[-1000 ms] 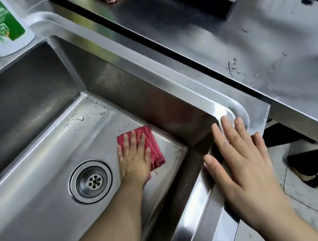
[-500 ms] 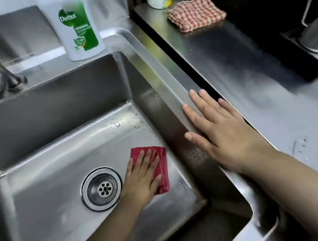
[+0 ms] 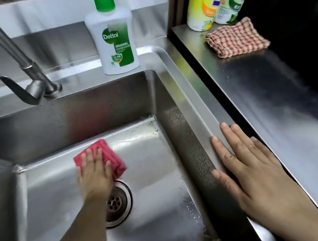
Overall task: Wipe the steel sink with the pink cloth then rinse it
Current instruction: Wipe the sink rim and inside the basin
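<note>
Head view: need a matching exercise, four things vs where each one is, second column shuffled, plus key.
Things
1. pink cloth
2. Dettol bottle
3. checked cloth
4. right hand

Places
A. flat on the steel sink, on its right rim
B. on the counter, in front of two tall bottles
C. on the sink floor beside the drain, under the left hand
D. on the sink's back ledge, right of the tap

Pairs: 1-C, 2-D, 3-B, 4-A
</note>
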Motion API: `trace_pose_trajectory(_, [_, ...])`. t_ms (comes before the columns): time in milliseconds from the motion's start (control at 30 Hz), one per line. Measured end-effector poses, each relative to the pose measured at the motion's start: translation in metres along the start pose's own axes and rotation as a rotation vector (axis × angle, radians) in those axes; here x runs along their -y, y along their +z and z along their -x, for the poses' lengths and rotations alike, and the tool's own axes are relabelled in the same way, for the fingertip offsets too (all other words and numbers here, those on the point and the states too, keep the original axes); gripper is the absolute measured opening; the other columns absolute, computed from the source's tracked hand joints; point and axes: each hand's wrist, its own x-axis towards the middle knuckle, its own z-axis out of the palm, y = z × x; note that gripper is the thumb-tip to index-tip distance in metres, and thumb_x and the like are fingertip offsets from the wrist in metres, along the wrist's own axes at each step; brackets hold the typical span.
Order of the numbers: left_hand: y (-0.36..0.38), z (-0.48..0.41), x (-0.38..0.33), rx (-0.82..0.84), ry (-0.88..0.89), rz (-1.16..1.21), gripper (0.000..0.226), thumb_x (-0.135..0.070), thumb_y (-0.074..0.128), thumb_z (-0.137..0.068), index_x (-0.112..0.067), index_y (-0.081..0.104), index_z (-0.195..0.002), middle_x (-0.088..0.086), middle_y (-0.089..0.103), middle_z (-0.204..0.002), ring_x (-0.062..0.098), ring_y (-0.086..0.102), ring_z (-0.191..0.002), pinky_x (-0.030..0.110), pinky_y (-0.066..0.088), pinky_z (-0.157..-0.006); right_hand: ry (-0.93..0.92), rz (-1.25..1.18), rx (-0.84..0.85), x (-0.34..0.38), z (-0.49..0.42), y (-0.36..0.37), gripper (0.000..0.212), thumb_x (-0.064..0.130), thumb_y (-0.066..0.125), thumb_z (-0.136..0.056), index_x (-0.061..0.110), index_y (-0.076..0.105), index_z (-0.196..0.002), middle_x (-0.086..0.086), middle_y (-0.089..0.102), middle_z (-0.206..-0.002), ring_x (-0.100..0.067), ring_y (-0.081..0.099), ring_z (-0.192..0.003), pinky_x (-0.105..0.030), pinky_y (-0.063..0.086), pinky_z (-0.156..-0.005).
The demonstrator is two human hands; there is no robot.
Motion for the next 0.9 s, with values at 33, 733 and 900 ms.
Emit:
trace_pose_trajectory(33, [-0.006,0.0,0.024,-0.033,-0.069,0.014,0.067,-0.049,0.015,-0.087,-0.019,0.022,-0.147,0.01,0.011,-0.157,0.024,0.004,-0.144,0.039,0.001,-0.114,-0.005,-0.002,-0.004,0.0,-0.001,0.0,0.063,0.055,0.016,-0.096,0.019,0.037,-0.143,-0.001,0.02,-0.156,-0.014,0.012,-0.144,-0.036,0.017,-0.11])
trace_pose_trajectory(733, [0.024,-0.031,-0.143,0.102,0.241,-0.155,0.055,-0.035,0.022,-0.098,-0.015,0.01,-0.148,0.007,-0.003,-0.158,0.026,-0.01,-0.144,0.046,-0.01,-0.112,0.011,0.071,-0.065,0.003,-0.003,0.002,0.059,0.049,0.029,-0.093,0.016,0.042,-0.141,-0.005,0.028,-0.153,-0.022,0.023,-0.142,-0.041,0.024,-0.103])
trace_pose_trajectory(900, [0.023,-0.019,-0.141,0.163,0.525,-0.149,0.069,-0.047,0.003,-0.087,-0.015,0.014,-0.148,0.004,0.002,-0.158,0.022,-0.007,-0.144,0.041,-0.011,-0.112,0.025,0.067,-0.049,0.005,-0.001,0.0,0.059,0.048,0.028,-0.094,0.017,0.04,-0.142,-0.005,0.026,-0.154,-0.019,0.019,-0.143,-0.04,0.02,-0.105])
